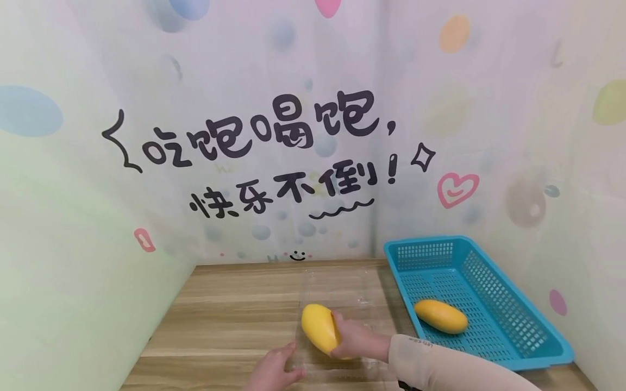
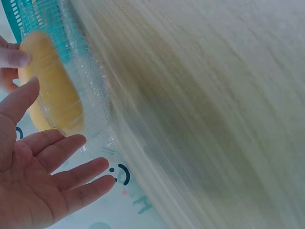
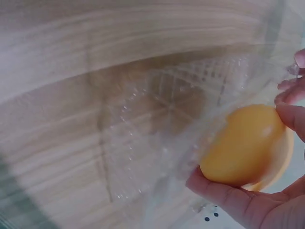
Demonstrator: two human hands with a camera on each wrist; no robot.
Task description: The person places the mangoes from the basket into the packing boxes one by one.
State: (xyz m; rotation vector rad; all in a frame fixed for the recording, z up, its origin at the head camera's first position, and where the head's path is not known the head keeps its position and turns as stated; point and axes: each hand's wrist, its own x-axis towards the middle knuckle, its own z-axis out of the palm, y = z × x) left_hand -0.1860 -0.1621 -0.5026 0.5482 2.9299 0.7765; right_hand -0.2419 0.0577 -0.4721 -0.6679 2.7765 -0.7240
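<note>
My right hand (image 1: 359, 338) grips a yellow mango (image 1: 319, 327) over a clear plastic box (image 1: 337, 288) on the table. Thumb and fingers lie on opposite sides of the mango (image 3: 243, 145) in the right wrist view. More yellow, like part of another mango (image 3: 285, 155), peeks out behind it, mostly hidden. At the box's near left edge is my left hand (image 1: 274, 369), its fingers spread and loosely extended. From the left wrist, the thumb and index fingertip of the left hand (image 2: 43, 176) are right at the clear wall, with the mango showing through it.
A blue perforated basket (image 1: 494, 353) stands to the right of the box, with one orange-yellow mango (image 1: 441, 316) lying inside. The wood-grain table (image 1: 220, 309) extends left of the box. Printed curtains (image 1: 274, 233) rise behind and at both sides.
</note>
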